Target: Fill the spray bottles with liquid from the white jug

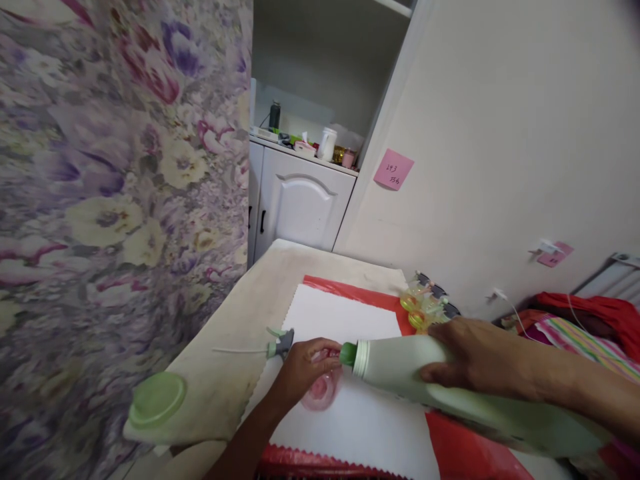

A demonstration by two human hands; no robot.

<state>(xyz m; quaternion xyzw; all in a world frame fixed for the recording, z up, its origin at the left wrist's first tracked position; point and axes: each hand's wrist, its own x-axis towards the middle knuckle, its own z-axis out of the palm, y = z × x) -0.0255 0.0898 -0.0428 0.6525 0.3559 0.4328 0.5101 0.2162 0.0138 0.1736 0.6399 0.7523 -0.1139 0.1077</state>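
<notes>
My right hand (473, 353) grips a large pale green bottle (395, 360), which lies tilted almost level with its green spout (349, 354) pointing left. A small see-through pink bottle (319, 393) stands on the white sheet (345, 313), and my left hand (311, 367) is closed around its neck. The spout meets the fingers of that hand at the pink bottle's top; whether liquid flows cannot be made out. A grey and green spray trigger head (281, 344) with a thin tube rests left of my left hand. Farther left sits a round green cap (157, 399).
Red sheeting (465, 447) lies under the white sheet on the cream-covered table (253, 300). Yellow see-through containers (415, 313) stand at the back right by the wall. A floral curtain (125, 200) borders the left; a white cabinet (305, 203) stands behind.
</notes>
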